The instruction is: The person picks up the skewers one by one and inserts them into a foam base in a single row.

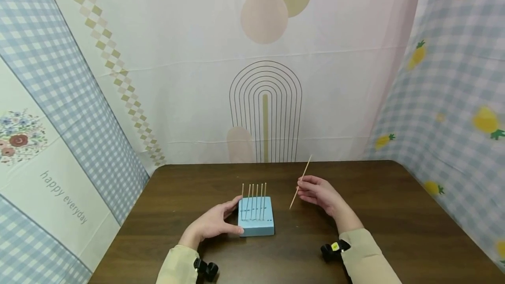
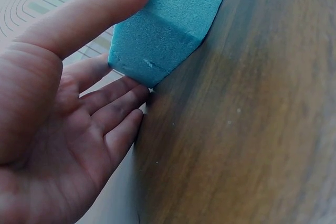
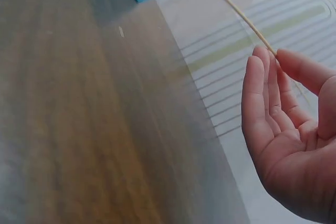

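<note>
A light blue foam block (image 1: 256,217) sits on the dark wooden table (image 1: 394,214), with several thin wooden sticks (image 1: 254,196) standing upright in it. My left hand (image 1: 213,225) holds the block's left side, thumb along its near edge and fingers behind it; the left wrist view shows the thumb (image 2: 89,14) on the block (image 2: 168,24). My right hand (image 1: 317,193) hovers to the right of the block and pinches a single wooden stick (image 1: 300,182) between thumb and fingertips, tilted with its lower tip toward the block. The same stick (image 3: 247,22) shows at the fingertips in the right wrist view.
Patterned cloth backdrops (image 1: 268,78) enclose the table on the left, back and right. Bare wood lies to the right of and in front of the block. Black wrist camera mounts (image 1: 333,249) sit on both sleeves.
</note>
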